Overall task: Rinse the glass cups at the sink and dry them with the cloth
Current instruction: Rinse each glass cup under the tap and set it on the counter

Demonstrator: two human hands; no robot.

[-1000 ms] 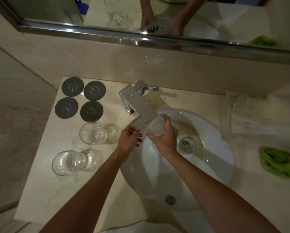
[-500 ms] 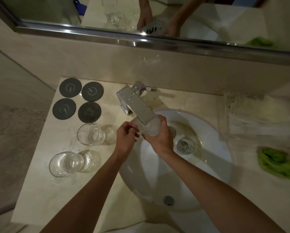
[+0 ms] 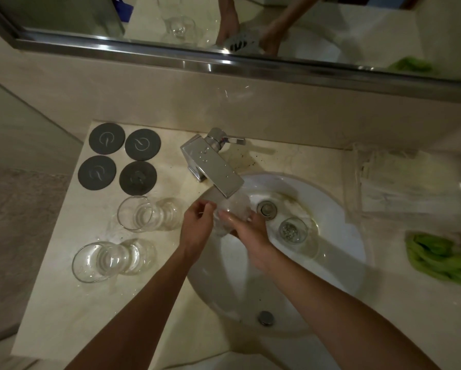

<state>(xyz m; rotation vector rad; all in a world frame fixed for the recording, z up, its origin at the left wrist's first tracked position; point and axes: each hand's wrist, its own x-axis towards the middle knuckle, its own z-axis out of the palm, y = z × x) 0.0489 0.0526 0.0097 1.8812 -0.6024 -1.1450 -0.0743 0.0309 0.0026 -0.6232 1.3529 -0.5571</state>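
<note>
In the head view, a glass cup (image 3: 233, 213) was held under the spout of the faucet (image 3: 214, 166), over the sink (image 3: 339, 263), with water foaming over it. The right hand (image 3: 248, 233) was wrapped around the cup, its fingers (image 3: 228, 217) curled on the wet glass; the left hand (image 3: 197, 227) was pressed against the cup's left side, fingers bent onto it. The cup's long axis appeared to be tilted up towards the spout, though foam and blur left its mouth hard to place. A slip was judged the main risk: wet glass could be dropped onto a second cup (image 3: 293, 231) standing upright in the basin just to the right, and both could be chipped. Two more cups (image 3: 144, 213) (image 3: 109, 260) were seen lying on their sides on the bench (image 3: 64, 316), mouths to the left, where they could be rolled. The green cloth (image 3: 437, 257) lay well apart on the right.
</note>
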